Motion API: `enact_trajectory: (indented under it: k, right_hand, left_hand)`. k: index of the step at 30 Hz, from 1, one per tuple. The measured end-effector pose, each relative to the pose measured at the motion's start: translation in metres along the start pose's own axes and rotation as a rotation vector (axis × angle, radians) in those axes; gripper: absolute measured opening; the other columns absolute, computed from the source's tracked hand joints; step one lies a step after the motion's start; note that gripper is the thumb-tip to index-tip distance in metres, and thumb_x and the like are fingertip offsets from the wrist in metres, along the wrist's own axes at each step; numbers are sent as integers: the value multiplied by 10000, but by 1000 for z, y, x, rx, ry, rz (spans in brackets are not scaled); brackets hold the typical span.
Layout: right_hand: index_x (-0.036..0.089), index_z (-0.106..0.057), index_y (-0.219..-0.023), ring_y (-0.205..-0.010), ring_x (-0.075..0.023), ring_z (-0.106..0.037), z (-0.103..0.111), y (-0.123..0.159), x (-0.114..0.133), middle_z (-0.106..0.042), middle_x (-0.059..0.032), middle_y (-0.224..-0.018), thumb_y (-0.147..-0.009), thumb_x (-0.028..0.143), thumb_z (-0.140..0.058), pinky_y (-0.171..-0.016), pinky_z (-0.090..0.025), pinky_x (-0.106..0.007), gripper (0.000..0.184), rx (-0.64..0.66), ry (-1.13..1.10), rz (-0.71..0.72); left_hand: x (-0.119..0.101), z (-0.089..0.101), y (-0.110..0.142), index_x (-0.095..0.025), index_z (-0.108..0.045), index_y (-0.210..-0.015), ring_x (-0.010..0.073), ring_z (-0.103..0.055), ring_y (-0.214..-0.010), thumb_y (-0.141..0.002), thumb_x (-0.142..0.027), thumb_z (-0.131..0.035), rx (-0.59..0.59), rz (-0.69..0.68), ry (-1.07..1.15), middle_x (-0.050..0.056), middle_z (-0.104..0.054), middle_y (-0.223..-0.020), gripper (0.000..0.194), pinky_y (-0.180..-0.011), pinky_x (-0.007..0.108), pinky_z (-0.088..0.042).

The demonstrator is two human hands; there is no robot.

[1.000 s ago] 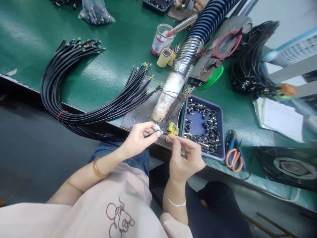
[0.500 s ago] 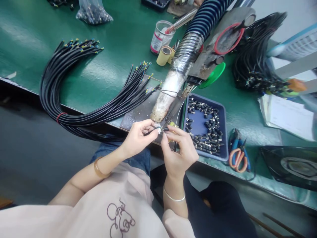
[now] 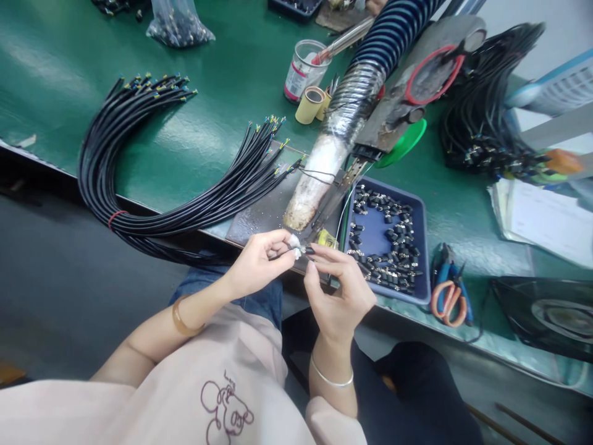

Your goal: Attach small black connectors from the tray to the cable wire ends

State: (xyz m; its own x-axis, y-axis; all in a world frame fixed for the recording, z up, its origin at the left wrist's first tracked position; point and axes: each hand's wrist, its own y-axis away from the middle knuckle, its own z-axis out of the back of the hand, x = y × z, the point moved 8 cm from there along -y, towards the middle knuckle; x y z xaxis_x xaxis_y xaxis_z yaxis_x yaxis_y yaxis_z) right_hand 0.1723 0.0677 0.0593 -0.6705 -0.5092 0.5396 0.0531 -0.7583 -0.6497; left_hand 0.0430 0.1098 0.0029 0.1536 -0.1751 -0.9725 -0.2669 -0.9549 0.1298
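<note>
My left hand [image 3: 262,259] pinches the end of a black cable [image 3: 283,252] at the near edge of the green bench, its fingertips wrapped in white tape. My right hand [image 3: 338,287] meets it from the right, thumb and forefinger closed on a small black connector [image 3: 307,250] at the cable's tip. Both hands hover just in front of a dark metal plate [image 3: 259,216]. Right of them a blue tray [image 3: 419,247] holds several black connectors. A bundle of black cables [image 3: 139,204] tied with a red band curves away to the left.
A ribbed fume hose [image 3: 352,105] ends just above the hands beside a soldering fixture [image 3: 417,80]. A tin [image 3: 301,71] and tape rolls [image 3: 308,105] stand behind. Scissors and pliers [image 3: 449,296] lie right of the tray, papers [image 3: 542,216] further right, another cable pile [image 3: 482,123] behind.
My right hand has come left from the tray edge to the cable tip in my left hand, carrying a small connector. My left hand has stayed nearly in place.
</note>
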Motion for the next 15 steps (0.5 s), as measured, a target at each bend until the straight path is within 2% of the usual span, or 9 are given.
enact_trajectory:
  k: [3,6,7,9,11,13,15]
  right_hand:
    - [216,-625,-882,-844,-178,-782,4,4,-6,-787,-42,-951,-900,134,-680,-708,-644,-292,100,-59,-55,-54]
    - [199,-630,-939,-640,-134,-745,19,8,-13,-761,-9,-811,-942,187,-652,-515,-553,-199,26,-230,-64,-134]
    - [194,-644,-949,-563,-115,-711,22,9,-14,-736,10,-744,-953,217,-647,-470,-510,-180,23,-251,-39,-161]
    - [186,-693,-982,-462,-89,-633,21,6,-16,-686,33,-652,-958,283,-649,-430,-453,-174,109,-169,20,-220]
    - [186,-732,-998,-429,-78,-573,11,4,-18,-689,23,-656,-949,327,-655,-422,-431,-188,168,8,38,-266]
    - [179,-745,-924,-434,-81,-551,3,2,-19,-704,3,-669,-938,344,-657,-430,-427,-201,188,133,14,-286]
    - [171,-723,-824,-469,-98,-577,-1,1,-22,-695,-8,-648,-942,356,-639,-454,-443,-208,235,187,-38,-315]
  left_hand:
    - [-1,-3,3,-154,-569,-781,66,-297,-547,-814,-276,-644,28,-15,-16,-78,-353,-596,147,-528,207,-251]
    - [-4,-3,6,-154,-562,-769,71,-318,-567,-827,-268,-626,37,-36,-51,-69,-376,-612,143,-546,212,-274]
    - [-5,-3,6,-157,-554,-751,72,-324,-572,-827,-268,-624,35,-43,-63,-67,-377,-615,152,-550,212,-280]
    - [-7,-3,7,-162,-542,-724,72,-332,-571,-819,-269,-627,33,-50,-76,-65,-377,-614,167,-552,212,-287]
    - [-8,-3,8,-162,-558,-729,73,-346,-564,-810,-271,-632,35,-46,-76,-65,-390,-606,155,-553,210,-302]
    - [-8,-3,8,-158,-592,-747,77,-379,-561,-798,-270,-641,32,-41,-68,-59,-427,-600,133,-561,211,-336]
    - [-7,-2,8,-151,-626,-762,86,-439,-576,-779,-263,-662,23,-39,-49,-40,-501,-617,119,-583,214,-386]
